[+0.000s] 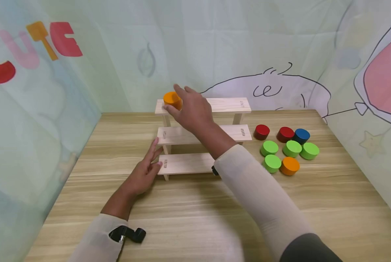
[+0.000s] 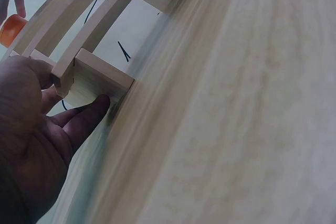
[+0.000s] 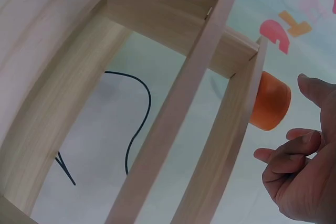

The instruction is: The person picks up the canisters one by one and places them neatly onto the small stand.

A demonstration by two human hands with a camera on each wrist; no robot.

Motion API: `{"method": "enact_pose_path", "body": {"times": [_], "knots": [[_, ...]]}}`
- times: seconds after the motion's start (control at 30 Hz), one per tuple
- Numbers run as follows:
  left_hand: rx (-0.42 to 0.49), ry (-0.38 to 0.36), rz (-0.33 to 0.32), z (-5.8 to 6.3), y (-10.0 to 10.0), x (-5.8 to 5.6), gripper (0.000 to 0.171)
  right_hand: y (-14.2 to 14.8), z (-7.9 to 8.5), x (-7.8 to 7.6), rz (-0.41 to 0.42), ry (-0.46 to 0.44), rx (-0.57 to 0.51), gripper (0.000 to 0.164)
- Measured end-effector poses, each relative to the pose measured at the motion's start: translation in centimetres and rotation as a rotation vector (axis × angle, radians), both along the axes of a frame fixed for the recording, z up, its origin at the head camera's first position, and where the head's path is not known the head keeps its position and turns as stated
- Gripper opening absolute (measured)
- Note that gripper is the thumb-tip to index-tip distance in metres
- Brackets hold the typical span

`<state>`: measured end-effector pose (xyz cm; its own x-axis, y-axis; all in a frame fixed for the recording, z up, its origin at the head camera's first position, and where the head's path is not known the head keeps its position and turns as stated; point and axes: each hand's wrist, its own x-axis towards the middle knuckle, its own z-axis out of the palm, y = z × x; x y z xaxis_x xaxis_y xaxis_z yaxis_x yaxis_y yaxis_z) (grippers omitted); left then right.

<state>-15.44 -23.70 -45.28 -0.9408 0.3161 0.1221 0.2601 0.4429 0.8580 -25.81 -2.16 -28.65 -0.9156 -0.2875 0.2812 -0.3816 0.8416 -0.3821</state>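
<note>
A three-step wooden display stand (image 1: pixel 189 163) stands on the table. My left hand (image 1: pixel 141 177) holds its left end, thumb at the lowest shelf's edge and fingers along the side; in the left wrist view a finger reaches against the side panel (image 2: pixel 102 69) under that shelf. An orange round block (image 1: pixel 172 99) sits at the left of the top shelf. My right hand (image 1: pixel 195 111) is beside it, fingers spread and partly hiding it. In the right wrist view a gap shows between this hand (image 3: pixel 302 169) and the orange block (image 3: pixel 271 100).
Right of the stand lie two red blocks (image 1: pixel 261 132), a blue block (image 1: pixel 301 136), several green blocks (image 1: pixel 292 148) and another orange block (image 1: pixel 289 166). A printed cloth backdrop (image 1: pixel 117 54) surrounds the table (image 1: pixel 189 218). My right forearm crosses over the lower shelves.
</note>
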Motion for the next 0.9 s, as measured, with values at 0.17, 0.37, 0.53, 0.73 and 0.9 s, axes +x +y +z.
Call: {"method": "enact_pose_path", "body": {"times": [0.17, 0.37, 0.53, 0.73, 0.9], "knots": [[0.0, -0.011, 0.001, 0.0, 0.1, -0.1, 0.081, 1.1, 0.7, 0.5, 0.001, 0.027, -0.066, 0.076], [-0.008, -0.021, 0.003, 0.1, 0.1, 0.0, 0.081, 2.9, 0.9, 1.4, 0.007, 0.096, -0.15, 0.072], [-0.014, -0.021, 0.008, 0.1, 0.1, 0.0, 0.081, 4.8, 1.1, 2.2, 0.022, 0.163, -0.235, 0.072], [-0.013, -0.017, 0.014, 0.0, 0.2, 0.0, 0.081, 7.9, 1.5, 3.0, 0.026, 0.251, -0.289, 0.069], [-0.01, -0.017, 0.008, 0.1, 0.1, 0.1, 0.082, 10.7, 1.5, 3.5, 0.005, 0.286, -0.331, 0.066]]}}
